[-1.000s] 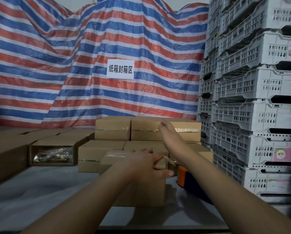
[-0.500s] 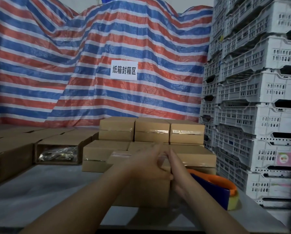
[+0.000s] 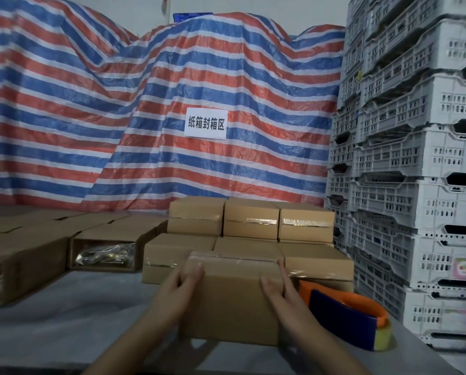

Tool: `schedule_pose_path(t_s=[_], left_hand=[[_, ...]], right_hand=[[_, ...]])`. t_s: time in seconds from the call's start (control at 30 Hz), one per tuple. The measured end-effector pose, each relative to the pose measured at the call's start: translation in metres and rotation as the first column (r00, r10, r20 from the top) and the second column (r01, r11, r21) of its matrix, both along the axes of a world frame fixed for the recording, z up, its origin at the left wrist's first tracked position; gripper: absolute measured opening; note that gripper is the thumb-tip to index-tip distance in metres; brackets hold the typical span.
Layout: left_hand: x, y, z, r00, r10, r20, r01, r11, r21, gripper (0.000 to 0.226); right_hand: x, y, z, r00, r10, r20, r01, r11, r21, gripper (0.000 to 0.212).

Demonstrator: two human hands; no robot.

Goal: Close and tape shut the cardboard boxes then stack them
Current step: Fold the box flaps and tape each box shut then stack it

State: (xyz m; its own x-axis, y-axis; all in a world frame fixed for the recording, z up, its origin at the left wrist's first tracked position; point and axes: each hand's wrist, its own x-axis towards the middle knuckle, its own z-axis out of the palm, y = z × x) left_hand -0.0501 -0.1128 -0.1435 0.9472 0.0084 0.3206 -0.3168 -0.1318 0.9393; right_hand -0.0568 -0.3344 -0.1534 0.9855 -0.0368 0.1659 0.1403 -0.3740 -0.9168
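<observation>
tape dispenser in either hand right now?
No: the tape dispenser sits on the table right of the box, which both the left hand and right hand hold.

The nearest box [image 3: 234, 301] is made of matt brown cardboard, and a glossy strip of clear tape [image 3: 234, 257] is seen along its top edge. The tape dispenser [image 3: 345, 318] is formed of smooth orange and dark blue plastic. The table [image 3: 64, 320] is covered in a dull grey sheet. The tarpaulin [image 3: 145, 104] is woven, crinkled plastic; the crates [image 3: 415, 185] are perforated white plastic.
</observation>
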Motion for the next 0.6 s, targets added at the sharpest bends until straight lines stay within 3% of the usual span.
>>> schedule_pose_path(t_s=[0.1, 0.27, 0.5, 0.6], left_hand=[[-0.002, 0.002, -0.013, 0.995, -0.087, -0.043, 0.081, 0.990, -0.118, 0.060], [-0.003, 0.011, -0.022, 0.989, -0.143, -0.022, 0.143, 0.990, -0.008, 0.059], [-0.002, 0.002, -0.009, 0.993, 0.112, 0.028, -0.108, 0.988, -0.107, 0.025], [0.004, 0.006, 0.024, 0.973, 0.215, 0.080, -0.202, 0.969, -0.143, 0.039]], right_hand=[[-0.002, 0.000, -0.003, 0.999, 0.029, 0.021, -0.030, 0.999, 0.038, 0.103], [-0.004, -0.006, -0.012, 0.994, 0.112, 0.009, -0.111, 0.991, -0.080, 0.108], [-0.009, 0.005, -0.005, 0.988, 0.040, 0.149, -0.036, 0.999, -0.032, 0.098], [-0.006, 0.023, 0.022, 0.978, -0.020, 0.207, 0.000, 0.996, 0.093, 0.101]])
